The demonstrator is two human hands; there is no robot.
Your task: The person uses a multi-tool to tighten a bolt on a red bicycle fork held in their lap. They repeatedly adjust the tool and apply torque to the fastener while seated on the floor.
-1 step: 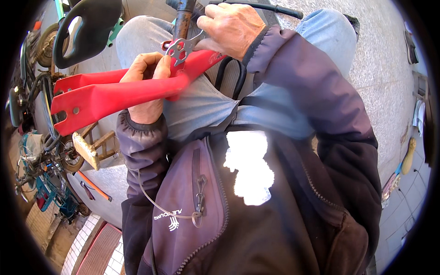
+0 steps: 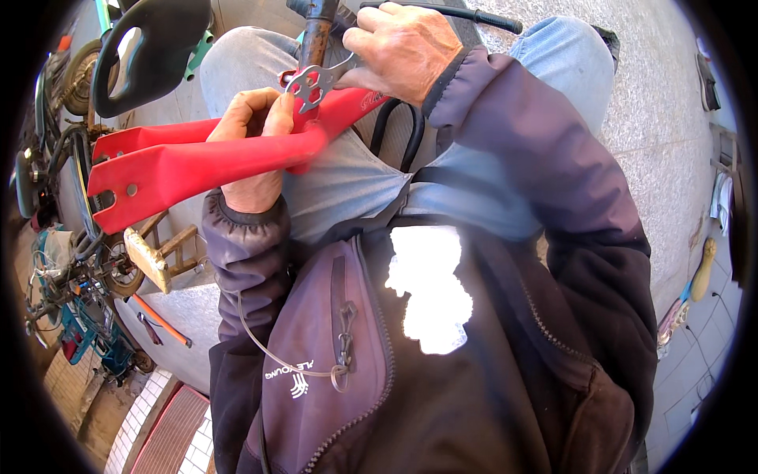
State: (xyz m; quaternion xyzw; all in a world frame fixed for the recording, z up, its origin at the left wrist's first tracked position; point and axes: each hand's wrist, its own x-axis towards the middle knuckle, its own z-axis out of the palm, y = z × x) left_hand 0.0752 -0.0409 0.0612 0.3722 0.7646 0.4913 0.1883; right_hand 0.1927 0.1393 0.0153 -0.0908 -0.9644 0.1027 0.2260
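Note:
My left hand is closed around a red bicycle fork that lies across my lap, its two blades pointing left. My right hand pinches a flat metal multi-hole wrench against the top of the fork, where a rusty tube rises. A black handlebar runs right from behind that hand. A black cable loops below it over my jeans.
A black saddle hangs at the upper left. A small wooden stool and an orange-handled tool lie on the pavement at the left, beside parked bicycles. A red mat is at the lower left.

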